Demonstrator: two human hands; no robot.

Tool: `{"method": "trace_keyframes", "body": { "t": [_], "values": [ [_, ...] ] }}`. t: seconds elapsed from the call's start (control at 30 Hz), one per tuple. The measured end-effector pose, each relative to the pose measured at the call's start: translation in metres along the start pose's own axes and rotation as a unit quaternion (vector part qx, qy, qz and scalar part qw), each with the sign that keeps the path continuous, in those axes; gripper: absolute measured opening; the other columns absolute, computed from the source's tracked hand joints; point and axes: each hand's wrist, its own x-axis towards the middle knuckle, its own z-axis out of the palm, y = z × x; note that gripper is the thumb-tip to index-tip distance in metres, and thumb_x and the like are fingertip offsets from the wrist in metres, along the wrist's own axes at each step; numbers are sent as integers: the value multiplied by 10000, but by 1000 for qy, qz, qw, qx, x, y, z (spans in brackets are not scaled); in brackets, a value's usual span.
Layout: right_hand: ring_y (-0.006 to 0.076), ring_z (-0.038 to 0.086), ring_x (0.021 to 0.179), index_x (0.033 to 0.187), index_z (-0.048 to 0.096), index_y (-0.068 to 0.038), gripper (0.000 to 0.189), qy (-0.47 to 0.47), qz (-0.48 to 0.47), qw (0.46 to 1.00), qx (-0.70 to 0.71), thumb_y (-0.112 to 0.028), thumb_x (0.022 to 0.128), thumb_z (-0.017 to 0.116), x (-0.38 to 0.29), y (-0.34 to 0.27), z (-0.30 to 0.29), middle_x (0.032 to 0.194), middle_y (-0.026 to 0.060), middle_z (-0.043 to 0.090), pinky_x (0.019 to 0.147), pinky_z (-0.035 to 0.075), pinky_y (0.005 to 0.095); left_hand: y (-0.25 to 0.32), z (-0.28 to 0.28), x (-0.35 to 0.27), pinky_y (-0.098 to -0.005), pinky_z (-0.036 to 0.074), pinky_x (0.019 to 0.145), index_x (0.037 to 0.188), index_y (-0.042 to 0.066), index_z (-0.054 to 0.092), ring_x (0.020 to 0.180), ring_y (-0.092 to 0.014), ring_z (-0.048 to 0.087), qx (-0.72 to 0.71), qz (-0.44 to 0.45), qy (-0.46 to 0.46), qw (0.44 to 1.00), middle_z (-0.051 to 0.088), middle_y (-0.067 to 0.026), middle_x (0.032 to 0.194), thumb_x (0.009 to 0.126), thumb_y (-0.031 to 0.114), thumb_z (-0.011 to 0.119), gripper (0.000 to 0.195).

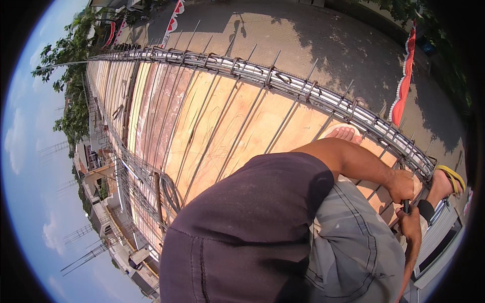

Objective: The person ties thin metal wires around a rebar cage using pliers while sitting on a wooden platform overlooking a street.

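My left hand [402,185] reaches down to the right end of a long rebar beam cage [303,89], its fingers curled. Whatever they may hold is hidden. Just below it, my right hand [410,223] is closed around a short black handle [406,206], which points up toward the left hand. The working end of this tool cannot be made out. Thin rebar rods [242,125] run crosswise over plywood sheets [212,113] and pass under or into the cage. My sandalled left foot [343,132] stands on the plywood; the right foot [443,183] is beyond the cage's end.
Beyond the cage lies a paved street [288,30] at a lower level, with red and white bunting [404,79] hanging there. A coil of wire [170,193] lies near another row of bars [140,178]. Bar ends stick out past the cage. Loose wire [216,140] litters the plywood.
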Motion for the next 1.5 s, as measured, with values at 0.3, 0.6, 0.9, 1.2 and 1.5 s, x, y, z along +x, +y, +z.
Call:
{"method": "trace_keyframes", "body": {
  "t": [0.3, 0.6, 0.9, 1.2, 1.5],
  "values": [
    [383, 659, 723, 1075, 556, 65, 368, 210, -198, 880, -378, -172, 866, 746, -11, -27, -9, 752, 191, 640, 668, 514, 452, -42, -5, 45, -474, 524, 711, 878, 65, 753, 793, -317, 690, -178, -13, -264, 948, 730, -145, 835, 732, 361, 804, 334],
    [47, 404, 396, 925, 488, -96, 321, -26, -4, 986, 165, -318, 924, 720, -28, 22, 4, 614, -25, 478, 322, 300, 211, 14, -29, 16, -488, 532, 813, 1013, 129, 708, 966, -317, 699, -5, 36, -148, 988, 731, -97, 933, 729, 337, 639, 359],
    [71, 488, 480, 1098, 578, -60, 328, -99, 22, 846, 524, -373, 1005, 608, -48, 63, 93, 679, -7, 534, 407, 399, 199, 4, -30, -74, -417, 484, 704, 879, 144, 608, 837, -233, 625, 100, 185, 72, 975, 590, -13, 856, 763, 346, 692, 248],
    [133, 469, 762, 1168, 641, 9, 416, 48, -213, 967, 132, -372, 1018, 565, -86, 44, 164, 868, 34, 549, 667, 370, 262, 21, -82, -146, -363, 470, 713, 840, 141, 546, 871, -212, 598, 108, 218, -27, 970, 574, -13, 872, 844, 253, 621, 135],
    [234, 507, 1004, 1230, 599, 31, 431, 191, -366, 911, -18, -314, 972, 605, -60, 0, 140, 1062, 132, 575, 856, 394, 342, 20, -160, -180, -449, 476, 629, 967, 62, 555, 761, -313, 601, 25, 31, -57, 998, 518, -106, 839, 794, 114, 652, 205]
  ]
}}
